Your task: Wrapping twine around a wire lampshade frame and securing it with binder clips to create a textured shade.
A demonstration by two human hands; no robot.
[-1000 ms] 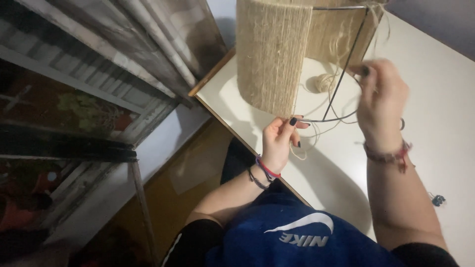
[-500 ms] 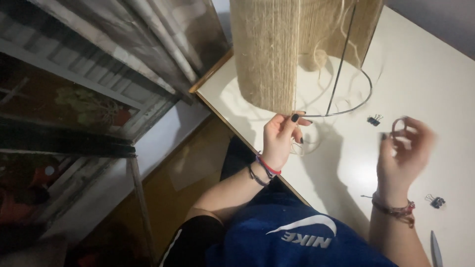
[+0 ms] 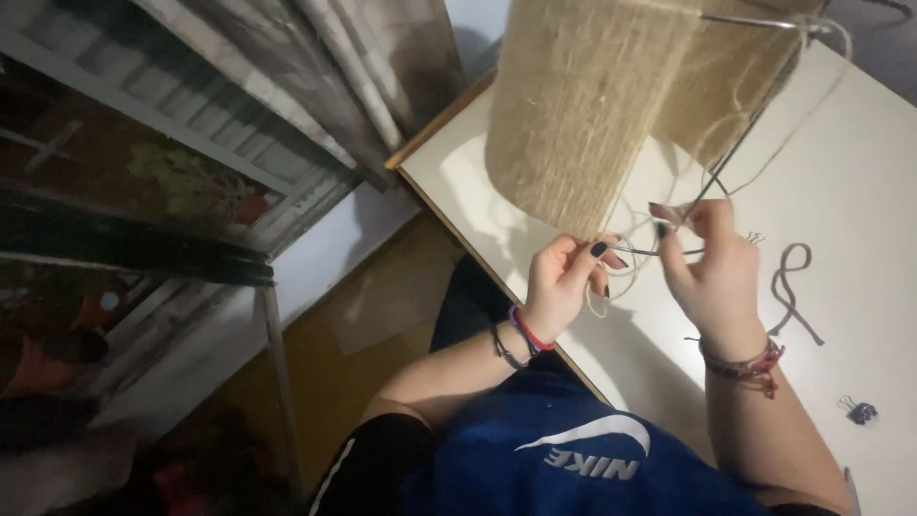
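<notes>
- White table [image 3: 860, 172] under dim light, wooden edge running diagonally; metal window grille and curtain folds off to the left of it, brownish floor below.
- Tall cylinder lampshade frame [image 3: 583, 105] standing upright on that table, near side wrapped in tan twine, far side bare wire [image 3: 755, 115] running down at a slant.
- Left hand [image 3: 564, 287] just below the wrapped lower rim of the lampshade frame, fingers pinched on a thin dark wire ring at the base, dark nails showing.
- Right hand [image 3: 712, 268] to the right of the lampshade frame's base, closed around the loose twine strand [image 3: 626, 277] and seemingly the slanted wire too; blur makes the exact hold uncertain.
- Twine strand lying between the two hands, looping down from the lampshade frame's base, long axis roughly level and pointing from right hand toward left.
- Left hand nearer the wrapped edge, right hand nearer the bare side of the frame.
- Grey cord loop [image 3: 791, 287] lying right of the lampshade frame, apart from both hands; small binder clip [image 3: 860, 411] farther along, near the table's lower right.
</notes>
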